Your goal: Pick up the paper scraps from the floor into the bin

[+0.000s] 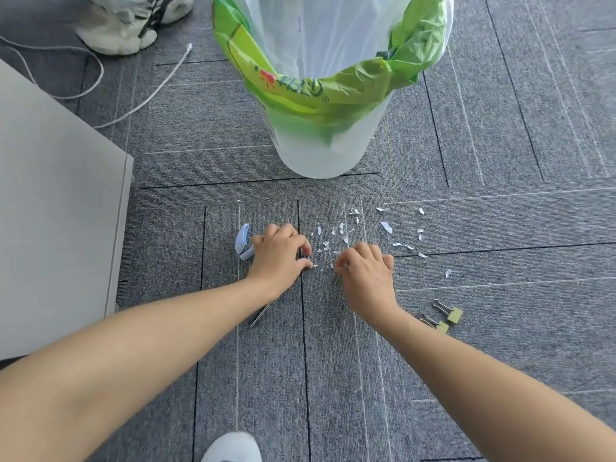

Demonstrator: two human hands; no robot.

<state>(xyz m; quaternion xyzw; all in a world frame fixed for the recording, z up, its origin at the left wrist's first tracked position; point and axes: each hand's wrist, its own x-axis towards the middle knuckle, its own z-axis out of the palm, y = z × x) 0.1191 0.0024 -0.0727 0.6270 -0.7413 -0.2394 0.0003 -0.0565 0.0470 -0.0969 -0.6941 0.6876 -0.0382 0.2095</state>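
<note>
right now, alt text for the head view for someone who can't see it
The left hand and right hand, fingers curled, pick at paper scraps scattered on grey carpet. A white bin with a green liner stands just beyond; two binder clips lie at right.

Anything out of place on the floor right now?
Yes. Torn paper scraps lie strewn over the carpet before the bin. Not scraps: a blue stapler-like tool left of them, two yellow binder clips to the right. The green liner sits bunched unevenly.
</note>
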